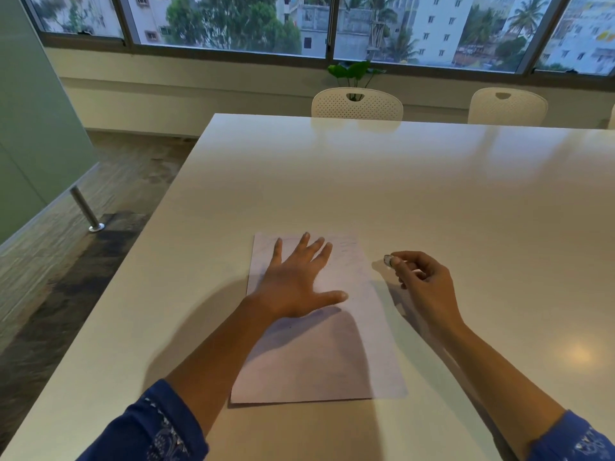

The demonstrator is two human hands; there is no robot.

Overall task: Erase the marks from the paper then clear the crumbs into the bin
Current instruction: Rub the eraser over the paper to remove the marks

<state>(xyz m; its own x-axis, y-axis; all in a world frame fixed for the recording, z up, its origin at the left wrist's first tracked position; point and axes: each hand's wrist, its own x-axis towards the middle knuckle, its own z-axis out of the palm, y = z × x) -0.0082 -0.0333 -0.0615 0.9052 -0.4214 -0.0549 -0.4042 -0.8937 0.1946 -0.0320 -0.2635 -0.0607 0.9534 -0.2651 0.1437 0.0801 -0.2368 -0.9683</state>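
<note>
From the head camera, a white rectangular sheet of paper (319,344) lies flat on the glossy white surface (366,181), close to its near edge and nearer the left edge than the right. Faint grey pencil marks (349,249) show by the sheet's far right corner.

The left hand (296,281) rests palm down on the far half of the sheet, fingers straight and spread, pinning it. The right hand (422,277) sits just beside the sheet's right edge, off the paper, its fingers curled. It pinches a small, worn, greyish-white eraser (388,260) between thumb and forefinger. I can't tell whether the eraser touches the surface. Both forearms come out of dark blue patterned sleeves (159,430).

Two white perforated plastic chairs (357,104) stand at the far edge. A green leafy plant (354,73) rises behind one, below the windows.
</note>
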